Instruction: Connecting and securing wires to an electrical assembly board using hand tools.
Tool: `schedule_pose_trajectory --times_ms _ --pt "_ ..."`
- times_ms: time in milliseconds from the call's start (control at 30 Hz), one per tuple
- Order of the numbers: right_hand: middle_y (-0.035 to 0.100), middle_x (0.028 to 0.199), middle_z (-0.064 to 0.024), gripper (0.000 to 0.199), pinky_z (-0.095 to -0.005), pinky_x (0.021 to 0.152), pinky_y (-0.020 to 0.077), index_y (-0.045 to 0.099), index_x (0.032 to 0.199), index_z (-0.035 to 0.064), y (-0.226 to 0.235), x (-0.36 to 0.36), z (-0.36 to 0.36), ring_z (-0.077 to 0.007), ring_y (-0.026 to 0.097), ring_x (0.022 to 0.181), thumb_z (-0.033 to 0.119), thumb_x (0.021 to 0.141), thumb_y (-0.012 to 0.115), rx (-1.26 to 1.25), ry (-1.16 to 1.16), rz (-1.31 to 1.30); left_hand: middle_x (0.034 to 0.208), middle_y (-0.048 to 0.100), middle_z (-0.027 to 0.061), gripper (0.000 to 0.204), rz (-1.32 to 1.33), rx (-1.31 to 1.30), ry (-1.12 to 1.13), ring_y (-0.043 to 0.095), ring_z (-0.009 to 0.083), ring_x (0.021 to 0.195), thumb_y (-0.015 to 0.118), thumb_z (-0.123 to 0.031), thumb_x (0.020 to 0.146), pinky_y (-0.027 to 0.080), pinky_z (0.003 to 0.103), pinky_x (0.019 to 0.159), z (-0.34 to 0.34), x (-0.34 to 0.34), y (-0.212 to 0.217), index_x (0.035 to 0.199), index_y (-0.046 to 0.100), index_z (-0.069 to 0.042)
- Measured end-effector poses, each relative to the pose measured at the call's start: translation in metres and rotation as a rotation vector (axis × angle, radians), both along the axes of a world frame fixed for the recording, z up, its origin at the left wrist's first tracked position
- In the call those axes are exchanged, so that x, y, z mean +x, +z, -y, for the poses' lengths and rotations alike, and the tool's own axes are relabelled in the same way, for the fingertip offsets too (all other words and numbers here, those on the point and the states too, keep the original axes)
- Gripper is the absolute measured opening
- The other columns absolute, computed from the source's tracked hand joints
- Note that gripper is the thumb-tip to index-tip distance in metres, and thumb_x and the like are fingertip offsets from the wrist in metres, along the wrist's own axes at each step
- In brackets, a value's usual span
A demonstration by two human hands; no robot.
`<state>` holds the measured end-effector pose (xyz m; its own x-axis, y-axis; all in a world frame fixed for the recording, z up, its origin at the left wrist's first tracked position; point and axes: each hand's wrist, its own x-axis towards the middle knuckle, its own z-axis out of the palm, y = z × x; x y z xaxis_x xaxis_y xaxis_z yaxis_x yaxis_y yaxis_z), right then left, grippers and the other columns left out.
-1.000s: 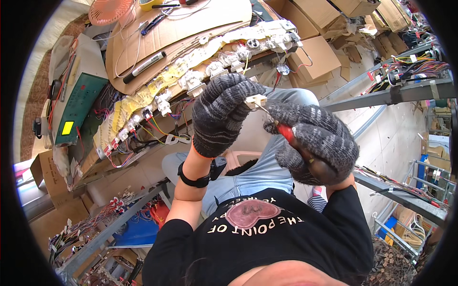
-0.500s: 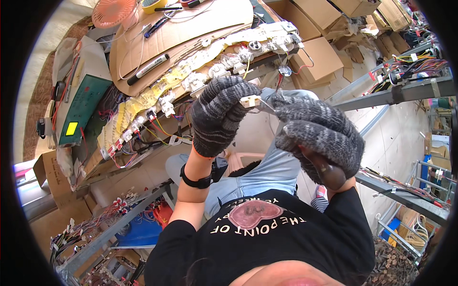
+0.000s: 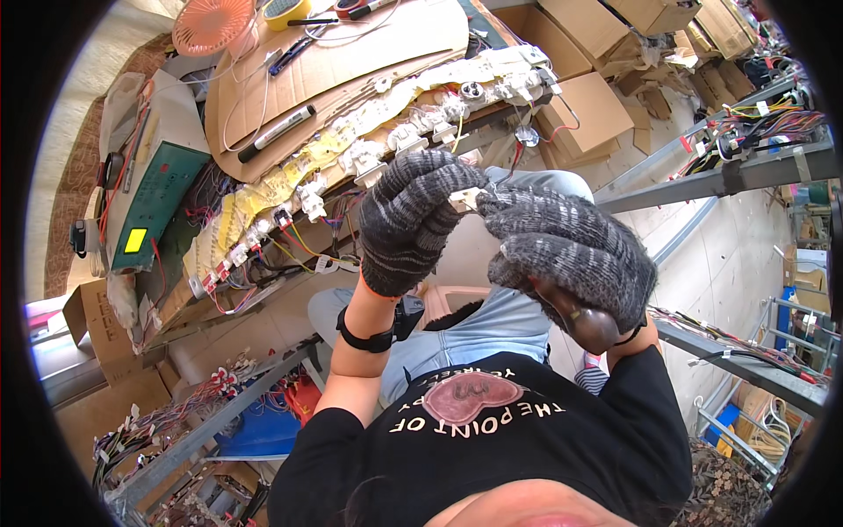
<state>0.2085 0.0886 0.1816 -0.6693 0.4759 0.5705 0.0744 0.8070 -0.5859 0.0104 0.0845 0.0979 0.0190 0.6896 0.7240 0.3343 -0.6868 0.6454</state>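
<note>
My left hand (image 3: 406,220), in a grey and black knitted glove, pinches a small white plastic connector (image 3: 464,199) at its fingertips. My right hand (image 3: 584,250), gloved the same way, is closed around a tool with a dark, rounded brown handle (image 3: 594,328). The handle's end sticks out at the wrist side of the palm. At the connector the fingertips of both hands nearly meet. The tool's thin tip is mostly hidden by the right glove. Both hands are raised above my lap, near the bench's front edge.
Along the bench edge runs a taped row of white connectors (image 3: 360,156) with hanging wires. A green tester box (image 3: 162,206), a marker (image 3: 277,133) and an orange basket (image 3: 211,26) stand beyond. Metal rails (image 3: 729,180) with wire bundles are at right; cardboard boxes (image 3: 584,119) lie behind.
The right hand has shifted left and slightly closer to the left hand. The thin metal tip seen by the connector before is now mostly covered. The left hand and connector have moved slightly.
</note>
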Motion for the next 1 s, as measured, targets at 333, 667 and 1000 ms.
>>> schedule_pose_trajectory --times_ms 333,667,1000 --pt "0.062 0.109 -0.0132 0.037 -0.0409 0.087 0.0466 0.064 0.108 0.0055 0.004 0.006 -0.002 -0.0300 0.061 0.100 0.012 0.071 0.066 0.087 -0.066 0.142 0.095 0.063 0.0124 0.020 0.026 -0.004 0.013 0.063 0.0245 0.086 0.063 -0.018 0.086 0.051 0.036 0.077 0.002 0.001 0.003 0.093 0.064 0.001" --pt "0.063 0.102 -0.0109 0.035 -0.0409 0.085 0.0463 0.061 0.108 0.0067 -0.001 0.003 -0.003 -0.0302 0.061 0.096 0.013 0.074 0.067 -0.020 -0.039 0.073 0.099 0.064 0.0112 0.025 -0.099 0.015 0.024 0.063 0.0263 0.091 0.066 -0.002 0.075 0.050 0.035 0.082 0.001 -0.005 -0.004 0.100 0.065 -0.005" --pt "0.063 0.099 -0.0137 0.024 -0.0395 0.081 0.0488 0.061 0.104 0.0019 -0.006 0.001 -0.002 -0.0319 0.063 0.091 0.012 0.082 0.063 -0.013 -0.077 0.032 0.099 0.065 0.0087 0.029 -0.181 0.026 0.023 0.062 0.0257 0.093 0.068 -0.005 0.071 0.050 0.036 0.083 -0.003 -0.007 -0.007 0.099 0.066 -0.009"
